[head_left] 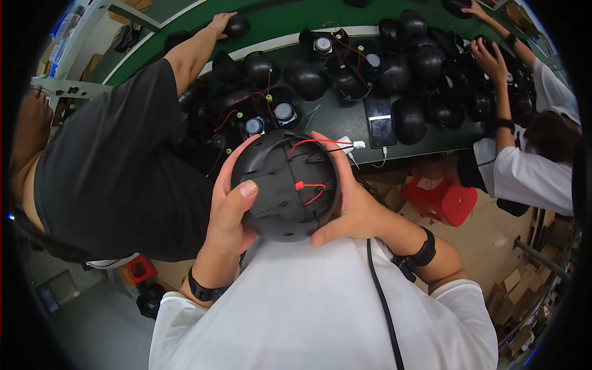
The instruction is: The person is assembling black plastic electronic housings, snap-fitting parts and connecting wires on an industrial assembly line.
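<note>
The domed shell sits between left hand and right hand, the workbench behind it

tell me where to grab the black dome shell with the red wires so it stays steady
Probably by its curved outer rim, one of the hands on each side, as the left hand and right hand cup the black dome shell now. Its round sides fit the palms, and the red wires in the middle stay untouched.

Left hand and right hand grip a black dome-shaped shell with red wires.
</note>
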`<state>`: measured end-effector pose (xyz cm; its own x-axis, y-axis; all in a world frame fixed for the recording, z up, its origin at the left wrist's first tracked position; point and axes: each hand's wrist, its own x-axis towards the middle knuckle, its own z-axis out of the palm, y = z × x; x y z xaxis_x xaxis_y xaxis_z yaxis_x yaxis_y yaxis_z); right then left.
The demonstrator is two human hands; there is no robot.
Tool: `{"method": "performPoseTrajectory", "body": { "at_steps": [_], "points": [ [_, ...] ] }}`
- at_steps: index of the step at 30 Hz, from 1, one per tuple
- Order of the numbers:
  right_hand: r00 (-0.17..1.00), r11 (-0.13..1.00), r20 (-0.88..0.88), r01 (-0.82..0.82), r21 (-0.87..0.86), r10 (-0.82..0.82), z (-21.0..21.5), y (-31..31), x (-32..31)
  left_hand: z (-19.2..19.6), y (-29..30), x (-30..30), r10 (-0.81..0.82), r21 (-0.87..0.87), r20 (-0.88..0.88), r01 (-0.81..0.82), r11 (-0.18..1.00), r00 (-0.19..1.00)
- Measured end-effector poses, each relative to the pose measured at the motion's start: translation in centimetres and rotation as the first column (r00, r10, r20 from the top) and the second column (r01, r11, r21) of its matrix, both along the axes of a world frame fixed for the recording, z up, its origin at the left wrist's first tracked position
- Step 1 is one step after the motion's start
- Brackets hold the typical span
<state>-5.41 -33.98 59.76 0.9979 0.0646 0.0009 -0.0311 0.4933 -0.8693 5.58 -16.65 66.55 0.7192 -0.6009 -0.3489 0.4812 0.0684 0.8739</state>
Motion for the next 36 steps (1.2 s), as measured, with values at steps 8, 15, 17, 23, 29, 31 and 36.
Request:
{"method": "performPoseTrajectory", "body": {
  "at_steps": [8,15,17,23,29,31,36],
  "points": [
    [0.998,0.995,0.041,0.051,-0.088,-0.048,0.0,0.0,-0.1,-0.4,-0.4,-0.1,0.014,-0.042,0.023,-0.013,0.999,1.0],
    [0.989,0.977,0.108,0.123,-0.176,-0.105,-0.2,0.2,-0.4,0.0,-1.1,-0.4,-0.019,0.006,0.135,0.019,1.0,0.991],
    [0.995,0.991,0.046,0.091,-0.101,-0.086,0.3,0.0,-0.3,0.1,-1.3,-0.4,-0.01,0.016,0.128,0.008,1.0,0.992],
    [0.995,0.985,0.057,0.092,-0.146,-0.085,0.3,-0.3,-0.3,-0.3,-1.4,-0.3,-0.013,0.012,0.117,0.012,1.0,0.993],
    [0.994,0.984,0.056,0.098,-0.152,-0.09,0.4,-0.7,-0.4,-0.8,-1.4,-0.2,-0.038,0.01,0.123,0.037,0.999,0.992],
    [0.995,0.984,0.046,0.096,-0.152,-0.089,0.6,-0.8,-0.4,-0.9,-1.4,-0.3,-0.048,0.002,0.138,0.048,0.999,0.989],
    [0.994,0.98,0.048,0.1,-0.172,-0.094,0.5,-0.9,-0.5,-0.8,-1.7,-0.6,-0.041,0.015,0.144,0.039,0.999,0.989]
  ]
}}
